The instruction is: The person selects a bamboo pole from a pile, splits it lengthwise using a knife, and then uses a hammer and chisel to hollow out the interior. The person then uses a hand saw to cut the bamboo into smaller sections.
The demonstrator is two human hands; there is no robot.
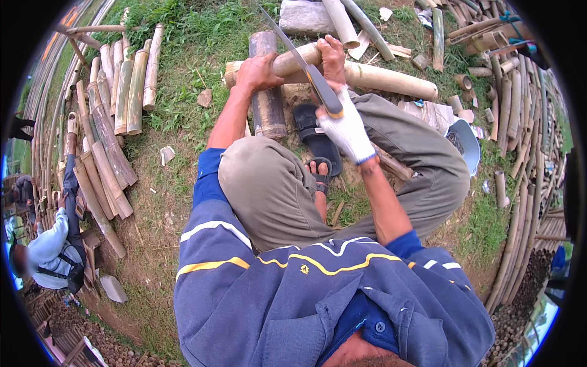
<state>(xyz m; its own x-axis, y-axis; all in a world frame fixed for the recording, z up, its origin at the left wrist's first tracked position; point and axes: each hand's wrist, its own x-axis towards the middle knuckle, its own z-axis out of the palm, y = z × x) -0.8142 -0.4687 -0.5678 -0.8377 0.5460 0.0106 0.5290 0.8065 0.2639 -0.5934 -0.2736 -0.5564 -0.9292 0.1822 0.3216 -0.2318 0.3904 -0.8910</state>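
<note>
My bare left hand is wrapped round a light bamboo pole lying crosswise in front of me. In my right hand, which wears a white knit glove, is the grey and yellow handle of a hand saw. Its long blade slants up and left across the pole, just right of my left hand; whether the teeth are in the bamboo I cannot tell. My bare foot presses beside the pole's right end. Beneath runs a thicker, darker bamboo piece, with another pale bamboo length to the right.
An empty black sandal lies between my legs. Cut bamboo pieces lie at the left, and long poles line the right. A light-blue container stands beside my right knee. Another person sits at far left.
</note>
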